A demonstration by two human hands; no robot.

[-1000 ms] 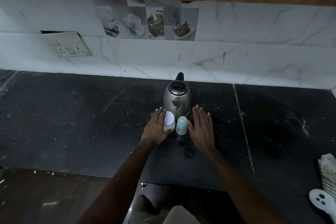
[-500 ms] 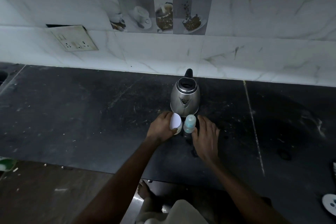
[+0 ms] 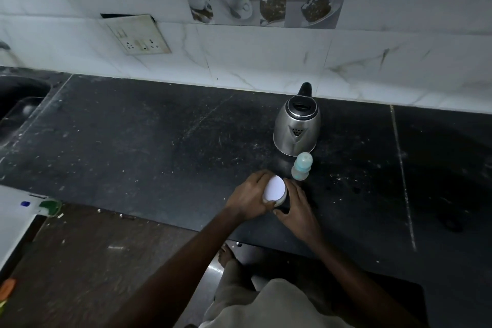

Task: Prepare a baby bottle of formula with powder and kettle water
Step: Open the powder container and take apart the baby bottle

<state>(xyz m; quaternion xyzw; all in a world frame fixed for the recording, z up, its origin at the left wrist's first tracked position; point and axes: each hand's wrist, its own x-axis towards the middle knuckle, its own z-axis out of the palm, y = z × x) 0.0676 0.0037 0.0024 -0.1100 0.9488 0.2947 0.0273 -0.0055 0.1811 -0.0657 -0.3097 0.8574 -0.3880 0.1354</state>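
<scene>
Now, step in hand: opening the powder container (image 3: 275, 189), judging by both hands closed around it; nothing of the mixing looks begun.
Powder container: a small round tub with a white lid, tilted so the lid faces up toward the camera, near the front edge of the worktop (image 3: 149, 146). Whether its base rests on the worktop or is lifted clear cannot be told.
Left hand (image 3: 249, 198): wrapped around the container's left side and top, fingers curled over the lid rim, gripping it.
Right hand (image 3: 296, 206): closed on the container's right and lower side, thumb along the body, steadying it.
Baby bottle (image 3: 301, 166): upright just behind and to the right of the hands, apart from them, its pale blue cap and teat on, so it looks unopened.
Kettle (image 3: 296, 128): steel, lid shut, spout facing the person, standing just behind the bottle near the back wall.
Further out: a socket plate (image 3: 138, 37) on the tiled wall to the left; a dark sink (image 3: 18, 104) at the far left edge.
Next move calls for: one hand holding the body firm while the other lifts or twists the lid, kept level so no powder spills. The bottle's cap must come off before powder or water can go in.
Risk: the bottle stands close by; a knock from the right hand could topple it.
</scene>
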